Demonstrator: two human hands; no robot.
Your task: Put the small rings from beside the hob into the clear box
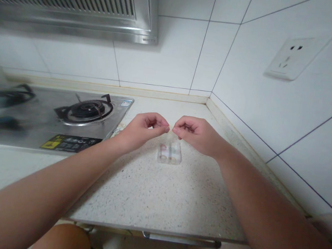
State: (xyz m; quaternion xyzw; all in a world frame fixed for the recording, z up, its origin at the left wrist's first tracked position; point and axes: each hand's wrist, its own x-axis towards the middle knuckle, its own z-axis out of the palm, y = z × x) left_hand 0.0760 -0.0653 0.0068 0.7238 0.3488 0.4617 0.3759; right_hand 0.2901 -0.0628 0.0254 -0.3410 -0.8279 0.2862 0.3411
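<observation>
My left hand and my right hand face each other above the counter, their fingertips almost touching. On both hands, thumb and fingers are pinched together. Whatever lies between them is too small to make out. Just below the hands, a small clear plastic box rests on the speckled counter. Small coloured items show inside it in what look like compartments, but their kind is unclear. Its far part is blurred beneath the fingertips.
To the left, a gas stove is set into the counter, with a burner near my left hand. A range hood hangs above. Tiled walls meet behind, and the right wall bears a socket. A drawer handle runs along the front.
</observation>
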